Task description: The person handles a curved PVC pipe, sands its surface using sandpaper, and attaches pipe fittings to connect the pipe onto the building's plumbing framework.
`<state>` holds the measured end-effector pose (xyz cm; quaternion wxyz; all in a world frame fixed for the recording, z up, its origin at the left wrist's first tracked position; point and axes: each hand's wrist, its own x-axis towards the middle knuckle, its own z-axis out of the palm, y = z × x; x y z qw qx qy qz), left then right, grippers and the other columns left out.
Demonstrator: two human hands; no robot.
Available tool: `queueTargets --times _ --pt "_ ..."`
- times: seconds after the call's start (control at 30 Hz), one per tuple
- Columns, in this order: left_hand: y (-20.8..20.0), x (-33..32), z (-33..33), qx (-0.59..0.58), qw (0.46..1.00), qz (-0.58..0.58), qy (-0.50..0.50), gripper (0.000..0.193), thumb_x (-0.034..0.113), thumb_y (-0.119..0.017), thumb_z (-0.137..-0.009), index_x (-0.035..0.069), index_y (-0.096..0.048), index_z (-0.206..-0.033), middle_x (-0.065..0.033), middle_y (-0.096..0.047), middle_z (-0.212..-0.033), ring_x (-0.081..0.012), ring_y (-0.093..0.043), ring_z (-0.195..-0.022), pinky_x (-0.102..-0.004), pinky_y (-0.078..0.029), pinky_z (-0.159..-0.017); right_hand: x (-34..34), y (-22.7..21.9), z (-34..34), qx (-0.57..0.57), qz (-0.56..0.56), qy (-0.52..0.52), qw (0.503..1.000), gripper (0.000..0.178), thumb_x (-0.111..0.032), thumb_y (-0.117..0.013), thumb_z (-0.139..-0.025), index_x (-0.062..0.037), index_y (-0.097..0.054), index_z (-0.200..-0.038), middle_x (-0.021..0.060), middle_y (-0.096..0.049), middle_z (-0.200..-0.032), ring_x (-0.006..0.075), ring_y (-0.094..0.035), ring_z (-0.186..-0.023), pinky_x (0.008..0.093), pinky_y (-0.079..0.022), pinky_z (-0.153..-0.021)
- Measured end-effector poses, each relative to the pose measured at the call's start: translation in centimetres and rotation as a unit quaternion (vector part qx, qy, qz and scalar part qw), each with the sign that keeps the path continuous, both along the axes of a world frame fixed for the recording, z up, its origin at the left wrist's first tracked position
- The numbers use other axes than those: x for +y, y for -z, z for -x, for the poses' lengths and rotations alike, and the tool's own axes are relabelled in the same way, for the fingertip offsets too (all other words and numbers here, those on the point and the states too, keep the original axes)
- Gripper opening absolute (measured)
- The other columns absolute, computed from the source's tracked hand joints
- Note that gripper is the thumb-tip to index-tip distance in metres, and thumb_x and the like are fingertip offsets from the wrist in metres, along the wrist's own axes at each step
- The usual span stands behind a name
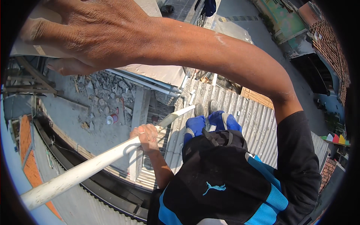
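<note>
My left hand (pixel 145 135) is closed round a long, dirty white pipe (pixel 86 161), low and left of my body. The pipe slopes from the lower left rim up to near my shoes (pixel 205 108). My right arm crosses the top of the view, raised close to the camera. At the upper left, my right hand (pixel 80 35) lies over a broad pale thing (pixel 32 50), its thumb below and its fingers over it. The fingertips are cut off or hidden, and what this pale thing is cannot be made out.
I stand on a corrugated roof (pixel 258 123). Left of it, lower down, lie broken rubble (pixel 99 92) and a white-and-red can (pixel 112 119). A concrete post (pixel 140 107) and thin pipes (pixel 146 83) are near. A dark gutter (pixel 108 191) curves below; a street (pixel 240 26) runs behind.
</note>
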<state>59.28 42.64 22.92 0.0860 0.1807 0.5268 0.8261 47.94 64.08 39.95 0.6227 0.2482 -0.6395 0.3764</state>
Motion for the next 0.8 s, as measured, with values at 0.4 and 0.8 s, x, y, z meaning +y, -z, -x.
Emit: queueTargets --times 0.4,0.8 --pt "2.5 11.0 -1.9 0.020 0.978 0.049 0.201 0.034 0.006 -0.045 -0.089 0.013 -0.029 -0.061 0.0033 -0.030 -0.044 -0.0066 -0.026 -0.036 -0.0242 -0.028 -0.035 3.9 -6.1 -13.5 -0.175 -0.061 -0.133 0.974 0.063 -0.049 -0.061 -0.079 0.0079 -0.053 -0.104 0.0237 -0.061 -0.074 0.0354 -0.064 -0.073 0.0403 -0.052 -0.063" --pt "8.6 22.3 -2.7 0.054 0.910 0.146 0.384 0.034 0.008 -0.048 -0.088 0.009 -0.037 -0.056 -0.0003 -0.038 -0.048 -0.0074 -0.033 -0.044 -0.0249 -0.032 -0.045 9.8 -4.1 -19.2 -0.343 -0.099 0.042 0.933 0.043 -0.038 -0.059 -0.082 0.0018 -0.058 -0.097 0.0209 -0.063 -0.074 0.0330 -0.064 -0.072 0.0426 -0.050 -0.067"
